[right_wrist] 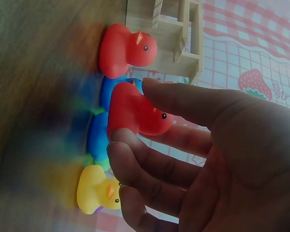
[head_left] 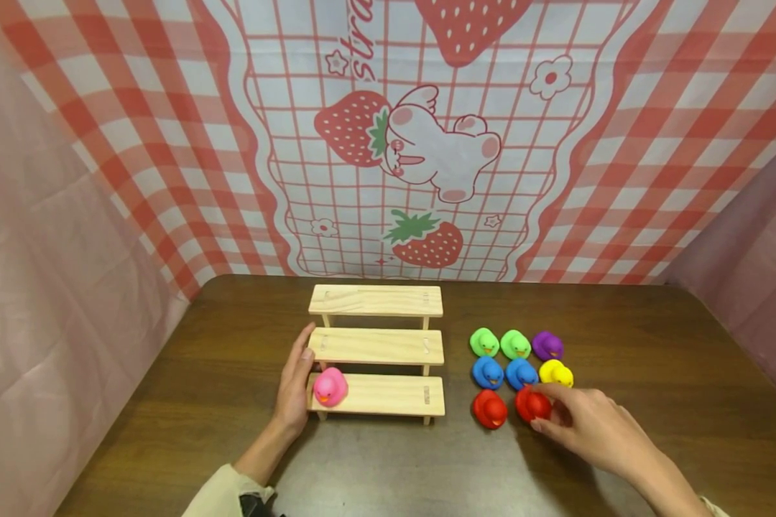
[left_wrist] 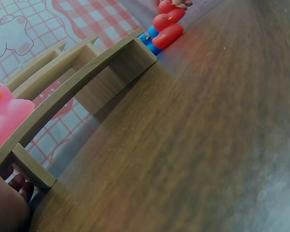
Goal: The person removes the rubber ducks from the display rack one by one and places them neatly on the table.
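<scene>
A three-tier wooden display stand (head_left: pixel 376 347) stands on the table. My left hand (head_left: pixel 292 391) holds its left side; in the left wrist view, curled fingertips (left_wrist: pixel 20 186) show below the lowest board, beside its leg. On that board's left end sits a pink rubber duck (head_left: pixel 330 387), close to this hand. To the right, my right hand (head_left: pixel 595 424) holds a red rubber duck (head_left: pixel 532 405) between thumb and fingers. In the right wrist view the thumb is at the duck's front and the fingers are round its other side. A second red duck (head_left: pixel 490 409) sits just left of it.
Behind the red ducks sit two blue ducks (head_left: pixel 488 373) and a yellow duck (head_left: pixel 557 373). Farther back are two green ducks (head_left: pixel 484 342) and a purple duck (head_left: pixel 547 345). A checked strawberry cloth (head_left: pixel 524 237) hangs behind the brown table (head_left: pixel 375 467).
</scene>
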Demonstrator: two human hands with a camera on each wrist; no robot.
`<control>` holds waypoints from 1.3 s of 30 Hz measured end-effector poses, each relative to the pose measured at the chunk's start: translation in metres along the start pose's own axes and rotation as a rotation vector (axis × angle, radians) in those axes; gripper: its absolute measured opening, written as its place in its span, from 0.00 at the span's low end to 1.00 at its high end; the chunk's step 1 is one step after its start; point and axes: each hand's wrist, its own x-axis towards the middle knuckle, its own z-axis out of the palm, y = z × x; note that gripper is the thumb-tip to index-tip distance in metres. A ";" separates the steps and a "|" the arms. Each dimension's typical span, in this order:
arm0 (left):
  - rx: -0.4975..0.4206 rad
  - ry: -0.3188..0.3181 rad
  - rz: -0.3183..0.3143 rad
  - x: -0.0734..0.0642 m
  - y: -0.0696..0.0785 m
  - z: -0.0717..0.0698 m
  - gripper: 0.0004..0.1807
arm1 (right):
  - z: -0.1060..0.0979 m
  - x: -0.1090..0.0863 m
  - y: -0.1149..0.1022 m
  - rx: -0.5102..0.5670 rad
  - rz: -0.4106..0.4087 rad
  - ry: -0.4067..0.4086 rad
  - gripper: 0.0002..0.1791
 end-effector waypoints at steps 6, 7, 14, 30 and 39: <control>-0.001 -0.003 0.007 0.000 0.000 0.000 0.28 | 0.003 -0.001 0.003 0.001 -0.015 -0.033 0.20; 0.000 -0.003 0.007 0.000 0.000 0.000 0.28 | 0.004 -0.001 0.003 0.004 -0.017 -0.044 0.20; 0.002 -0.007 0.009 0.000 -0.001 -0.001 0.27 | 0.008 -0.001 0.006 0.023 -0.031 -0.090 0.19; 0.008 -0.001 0.006 0.000 0.000 0.000 0.28 | 0.007 0.000 0.005 0.010 -0.028 -0.088 0.21; 0.007 0.002 -0.008 -0.001 0.001 0.000 0.28 | -0.010 -0.003 0.008 0.000 -0.027 0.003 0.21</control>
